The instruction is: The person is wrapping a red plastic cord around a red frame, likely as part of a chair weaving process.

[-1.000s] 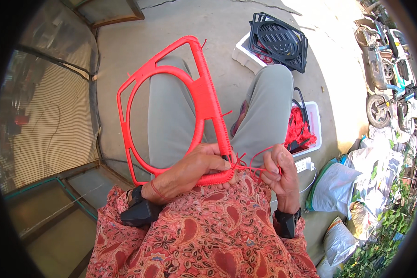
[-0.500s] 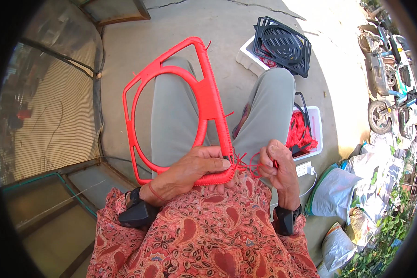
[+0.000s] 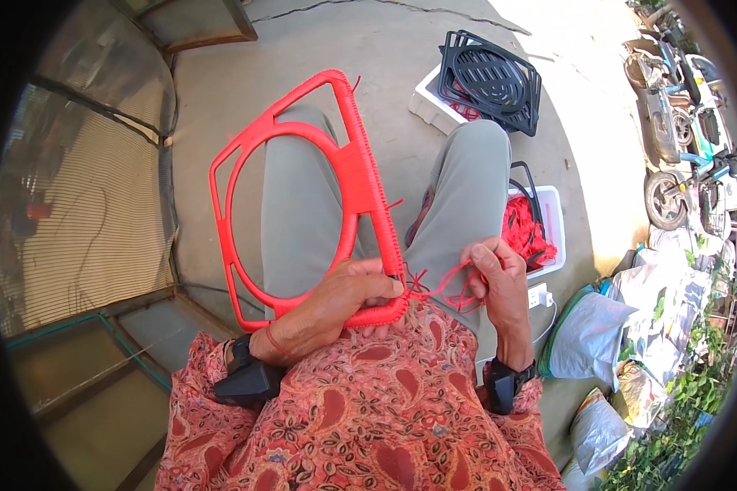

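A squarish frame with a round opening (image 3: 354, 176), wrapped in red cord, rests slanted across my lap. My left hand (image 3: 336, 301) is closed around its near right corner, thumb on top and fingertips showing beneath the edge. A short dark bare patch shows beside that thumb. Thin red cord (image 3: 444, 288) runs from this corner to my right hand (image 3: 498, 274), which stands apart from the frame above my right thigh. My right fingers pinch the cord, and a loop of it hangs below them. Short loose cord ends stick out near the corner.
Black slatted frames (image 3: 493, 82) lie on a white foam box (image 3: 432, 105) at the far right. Beside my right leg stands a white tub (image 3: 555, 221) with red cord (image 3: 522, 225) in it. A white power strip (image 3: 539, 295), full sacks (image 3: 590, 327) and parked two-wheelers (image 3: 667, 196) lie farther right.
My right hand has shifted slightly up and right and turned, and the cord between it and the corner forms a longer stretch. My left hand keeps its hold on the frame.
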Demonstrator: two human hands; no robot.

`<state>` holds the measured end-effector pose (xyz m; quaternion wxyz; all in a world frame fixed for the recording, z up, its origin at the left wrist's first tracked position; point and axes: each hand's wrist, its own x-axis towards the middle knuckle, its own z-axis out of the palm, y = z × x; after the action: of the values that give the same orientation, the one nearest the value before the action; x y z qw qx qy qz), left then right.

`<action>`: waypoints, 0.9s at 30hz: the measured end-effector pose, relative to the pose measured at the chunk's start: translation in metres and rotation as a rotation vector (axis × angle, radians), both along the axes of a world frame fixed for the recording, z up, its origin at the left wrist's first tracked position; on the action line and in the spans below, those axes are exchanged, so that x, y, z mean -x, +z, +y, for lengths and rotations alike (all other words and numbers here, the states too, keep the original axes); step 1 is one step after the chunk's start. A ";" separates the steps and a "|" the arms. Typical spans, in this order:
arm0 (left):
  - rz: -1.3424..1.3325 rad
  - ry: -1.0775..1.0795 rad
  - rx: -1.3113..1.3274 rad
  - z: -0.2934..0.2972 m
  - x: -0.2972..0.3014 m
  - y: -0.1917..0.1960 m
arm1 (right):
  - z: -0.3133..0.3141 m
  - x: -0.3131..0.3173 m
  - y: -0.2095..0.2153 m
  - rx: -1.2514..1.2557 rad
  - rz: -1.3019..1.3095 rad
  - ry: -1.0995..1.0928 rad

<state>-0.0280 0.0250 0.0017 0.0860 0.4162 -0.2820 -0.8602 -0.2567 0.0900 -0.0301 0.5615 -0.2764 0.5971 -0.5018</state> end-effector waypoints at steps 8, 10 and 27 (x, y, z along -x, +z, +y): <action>0.008 0.034 0.061 -0.010 0.000 0.008 | -0.011 0.010 0.013 0.103 0.498 -0.194; 0.028 0.014 0.095 -0.013 -0.001 0.009 | -0.011 0.011 0.019 0.068 0.342 -0.134; 0.135 0.016 0.162 0.000 0.003 -0.021 | -0.017 -0.028 0.020 -0.137 -0.061 0.375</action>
<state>-0.0305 0.0253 -0.0198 0.1450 0.3511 -0.3409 -0.8599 -0.2290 0.0733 -0.0106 0.6805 -0.3285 0.5506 -0.3547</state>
